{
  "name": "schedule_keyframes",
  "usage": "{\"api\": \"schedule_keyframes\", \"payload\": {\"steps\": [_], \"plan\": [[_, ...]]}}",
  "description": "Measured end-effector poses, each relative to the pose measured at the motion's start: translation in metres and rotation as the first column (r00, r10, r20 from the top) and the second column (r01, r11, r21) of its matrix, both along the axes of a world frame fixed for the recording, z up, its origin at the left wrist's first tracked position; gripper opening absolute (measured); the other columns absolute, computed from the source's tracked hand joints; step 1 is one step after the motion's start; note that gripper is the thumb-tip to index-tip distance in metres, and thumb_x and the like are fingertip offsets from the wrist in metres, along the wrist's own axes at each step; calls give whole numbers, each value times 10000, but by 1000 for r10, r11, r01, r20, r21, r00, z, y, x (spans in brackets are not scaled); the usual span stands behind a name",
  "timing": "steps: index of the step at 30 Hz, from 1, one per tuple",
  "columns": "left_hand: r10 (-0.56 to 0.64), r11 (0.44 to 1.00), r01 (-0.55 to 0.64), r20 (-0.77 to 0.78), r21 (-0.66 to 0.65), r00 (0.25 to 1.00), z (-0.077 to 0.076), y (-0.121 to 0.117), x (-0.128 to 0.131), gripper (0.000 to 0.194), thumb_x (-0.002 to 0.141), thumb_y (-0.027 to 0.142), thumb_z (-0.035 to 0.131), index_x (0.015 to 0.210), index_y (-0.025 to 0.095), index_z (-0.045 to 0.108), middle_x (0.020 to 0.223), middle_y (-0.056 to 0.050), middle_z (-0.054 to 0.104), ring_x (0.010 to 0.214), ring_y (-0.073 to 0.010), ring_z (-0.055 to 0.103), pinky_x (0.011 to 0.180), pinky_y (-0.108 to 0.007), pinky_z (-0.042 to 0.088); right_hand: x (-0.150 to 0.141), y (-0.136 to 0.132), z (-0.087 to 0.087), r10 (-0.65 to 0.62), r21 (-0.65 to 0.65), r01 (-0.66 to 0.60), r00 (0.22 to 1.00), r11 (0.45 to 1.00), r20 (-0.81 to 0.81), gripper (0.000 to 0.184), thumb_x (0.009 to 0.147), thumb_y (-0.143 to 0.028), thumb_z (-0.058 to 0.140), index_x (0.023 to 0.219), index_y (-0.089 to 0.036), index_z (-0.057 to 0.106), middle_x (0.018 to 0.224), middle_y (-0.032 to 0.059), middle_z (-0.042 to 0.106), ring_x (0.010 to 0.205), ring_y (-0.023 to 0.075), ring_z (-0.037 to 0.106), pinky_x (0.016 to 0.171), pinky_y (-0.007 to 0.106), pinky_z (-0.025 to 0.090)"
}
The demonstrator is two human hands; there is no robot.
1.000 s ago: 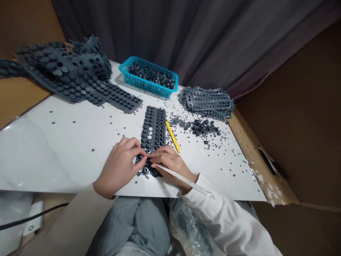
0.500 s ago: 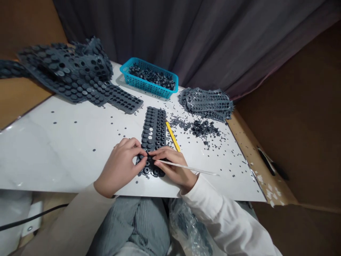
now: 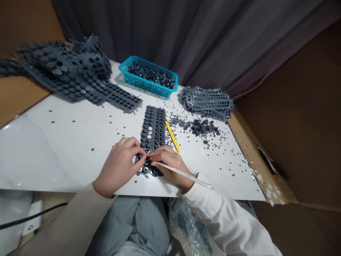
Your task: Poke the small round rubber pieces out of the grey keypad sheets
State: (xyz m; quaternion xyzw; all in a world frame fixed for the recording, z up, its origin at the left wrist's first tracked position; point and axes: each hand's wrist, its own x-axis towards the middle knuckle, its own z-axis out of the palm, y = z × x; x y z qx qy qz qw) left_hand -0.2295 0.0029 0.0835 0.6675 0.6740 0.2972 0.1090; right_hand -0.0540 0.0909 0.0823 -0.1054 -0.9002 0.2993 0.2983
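A narrow dark grey sheet of moulded rubber parts [image 3: 150, 122] lies lengthwise in front of me, with rows of round caps and rings and a few white gaps. Over its near left edge, my left hand [image 3: 119, 163] is closed, thumb and forefinger pinched together; whatever is between them is too small to make out. My right hand [image 3: 172, 165] grips a thin whitish stick-like tool [image 3: 183, 173], its back end reaching over the wrist. The tool's tip, hidden among the fingers, is close to the left fingertips at the sheet's near end.
Beside the sheet lies a yellow cutter [image 3: 172, 136]. A blue basket [image 3: 146, 83] holds many small dark parts. Larger rubber sheets [image 3: 77, 83] pile up at left, more punched sheets [image 3: 206, 102] at right. A heap of loose parts [image 3: 204, 127] and scattered discs cover the white table [image 3: 66, 153].
The back end of the whitish tool has swung down towards my right wrist. Both hands stay at the sheet's near end, fingertips slightly closer together. The view has shifted slightly.
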Motion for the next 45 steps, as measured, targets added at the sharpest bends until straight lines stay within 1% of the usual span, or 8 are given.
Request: {"api": "schedule_keyframes", "payload": {"steps": [15, 17, 20, 23, 25, 30, 37, 45], "plan": [[0, 1000, 0, -12, 1, 1000, 0, 1, 1, 170, 854, 218, 518, 746, 197, 647, 854, -39, 565, 862, -210, 495, 755, -348, 406, 1, 1, -9, -29, 254, 7, 996, 967, 85, 109, 939, -215, 494, 917, -186, 597, 1053, 101, 685, 920, 179, 620, 811, 346, 508], [-2, 1000, 2, -4, 4, 1000, 1, 1, 1, 176, 853, 212, 510, 736, 194, 641, 854, -41, 565, 855, -208, 494, 747, -347, 406, 2, 0, -8, -57, 196, 43, 996, 980, 66, 122, 946, -215, 477, 937, -183, 594, 1068, 112, 677, 944, 173, 633, 821, 331, 520], [-9, 1000, 8, 29, 13, 1000, 2, -1, 1, 162, 845, 216, 503, 760, 196, 639, 864, -42, 568, 857, -208, 501, 749, -348, 412, 3, -1, -3, -92, -22, 92, 996, 995, -7, 103, 941, -206, 484, 935, -182, 584, 1039, 109, 687, 968, 164, 653, 824, 308, 536], [-8, 1000, 7, 80, 21, 997, 3, -1, 0, 114, 818, 208, 514, 812, 199, 628, 886, -39, 570, 887, -212, 509, 779, -353, 424, 3, 0, 2, -152, -236, 129, 985, 963, -79, 73, 923, -223, 527, 925, -183, 588, 1004, 99, 698, 950, 165, 666, 829, 316, 538], [6, 999, -10, 101, 39, 995, 3, -1, -1, 104, 808, 194, 513, 826, 196, 616, 899, -40, 571, 905, -214, 512, 796, -353, 432, 3, 1, 4, -180, -299, 144, 979, 943, -94, 81, 913, -248, 548, 900, -184, 597, 994, 95, 700, 930, 170, 667, 826, 330, 535], [72, 994, -77, 62, 77, 995, 0, 0, -2, 116, 829, 209, 516, 876, 199, 621, 921, -49, 572, 913, -223, 512, 813, -365, 432, 1, 4, 3, -177, -267, 152, 982, 952, -72, 88, 886, -262, 590, 861, -188, 631, 937, 88, 696, 913, 185, 654, 834, 358, 520], [75, 995, -76, 7, 68, 997, -2, 1, 0, 173, 853, 255, 521, 918, 192, 669, 944, -60, 566, 919, -230, 504, 820, -374, 436, -2, 6, 0, -102, -216, 89, 994, 972, -47, 41, 871, -228, 616, 869, -196, 642, 1019, 86, 709, 958, 188, 634, 867, 374, 498], [67, 996, -64, -53, 55, 996, -3, 3, 3, 199, 867, 228, 510, 956, 209, 687, 946, -59, 577, 902, -227, 504, 794, -369, 437, -3, 5, 0, -120, -229, 115, 993, 967, -6, 84, 880, -268, 605, 888, -194, 646, 1006, 89, 710, 965, 192, 624, 854, 371, 514]]}}
